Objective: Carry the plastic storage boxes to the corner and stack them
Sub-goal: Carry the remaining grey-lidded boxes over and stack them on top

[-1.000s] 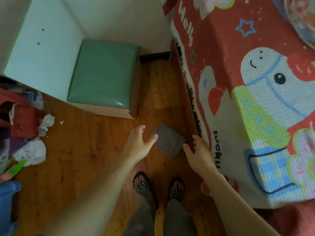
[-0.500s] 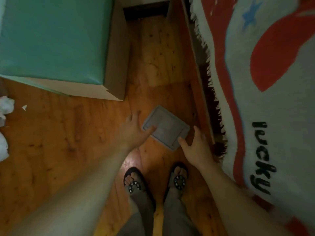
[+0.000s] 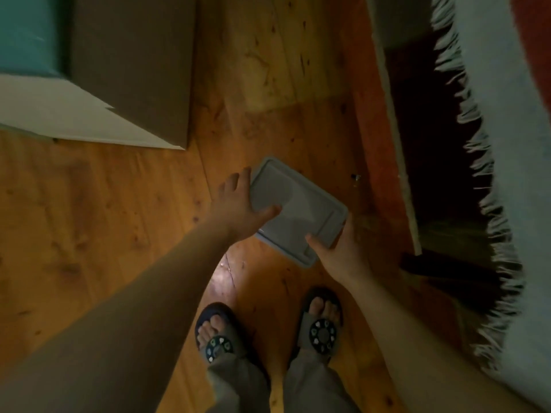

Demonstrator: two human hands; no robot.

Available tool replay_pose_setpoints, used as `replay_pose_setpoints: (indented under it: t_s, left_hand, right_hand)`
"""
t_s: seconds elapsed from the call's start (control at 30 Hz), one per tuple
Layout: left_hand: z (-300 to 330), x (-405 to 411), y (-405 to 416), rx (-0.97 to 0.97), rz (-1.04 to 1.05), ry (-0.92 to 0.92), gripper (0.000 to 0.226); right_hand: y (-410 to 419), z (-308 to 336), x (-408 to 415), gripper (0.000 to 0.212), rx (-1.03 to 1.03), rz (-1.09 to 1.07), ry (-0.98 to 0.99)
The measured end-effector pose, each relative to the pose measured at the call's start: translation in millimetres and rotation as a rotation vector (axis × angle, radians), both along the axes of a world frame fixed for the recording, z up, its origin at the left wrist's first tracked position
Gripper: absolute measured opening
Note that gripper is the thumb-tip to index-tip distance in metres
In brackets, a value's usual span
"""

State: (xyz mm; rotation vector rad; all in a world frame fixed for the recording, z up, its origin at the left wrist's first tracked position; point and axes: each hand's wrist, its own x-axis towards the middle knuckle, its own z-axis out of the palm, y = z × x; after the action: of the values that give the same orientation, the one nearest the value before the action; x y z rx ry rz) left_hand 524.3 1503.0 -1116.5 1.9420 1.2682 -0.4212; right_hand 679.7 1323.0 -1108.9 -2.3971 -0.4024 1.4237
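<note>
Both hands now grip the grey box [image 3: 298,208] edges.

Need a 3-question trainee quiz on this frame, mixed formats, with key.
1. True or false: only the left hand is on the grey lidded box.
2. What lies right of the box? A) fringed blanket B) a red basket C) a chair
3. Fill in: the right hand holds the box's ____ corner, by the feet.

Key: 1 false, both hands grip it; 2 A; 3 near.
</note>
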Motion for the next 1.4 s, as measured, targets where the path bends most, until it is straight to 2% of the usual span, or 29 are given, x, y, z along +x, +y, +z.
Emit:
replay_pose_setpoints:
  t_s: [0.17, 0.33, 0.47, 0.6, 0.73, 1.03, 1.17, 1.4]
  left_hand:
    - [-34.0, 7.7, -7.5, -0.035, -0.035, -0.009, 0.108]
    - [-48.5, 12.1, -8.7, -0.020, 0.021, -0.021, 0.101]
    - [-38.2, 5.8, -9.3, -0.025, 0.075, -0.033, 0.098]
    - [-6.8, -14.9, -6.8, -0.012, 0.159, -0.031, 0.093]
    - [46.1, -36.8, -1.2, 0.021, 0.258, -0.052, 0.087]
    - [228.4, -70.3, 38.3, 0.159, 0.363, -0.018, 0.089]
    - [302.9, -70.8, 60.1, 0.187, 0.391, -0.035, 0.090]
    - [431.0, -61.5, 101.6, 0.291, 0.394, -0.119, 0.091]
  right_hand:
    - [-1.9, -30.7, -6.1, 0.123, 0.062, -0.125, 0.109]
    - [-2.4, -45.4, -14.3, 0.128, 0.094, -0.204, 0.104]
    - [0.8, -38.3, -15.1, 0.124, 0.121, -0.220, 0.092]
    - [12.8, -5.0, -22.7, 0.120, 0.166, -0.176, 0.085]
    - [33.5, 45.9, -26.6, 0.115, 0.193, -0.068, 0.029]
    - [96.3, 221.7, -16.3, 0.102, 0.233, 0.282, -0.201]
    - [124.6, 295.0, -9.6, 0.101, 0.203, 0.354, -0.289]
    - [167.9, 415.7, 4.6, 0.092, 0.287, 0.416, -0.448]
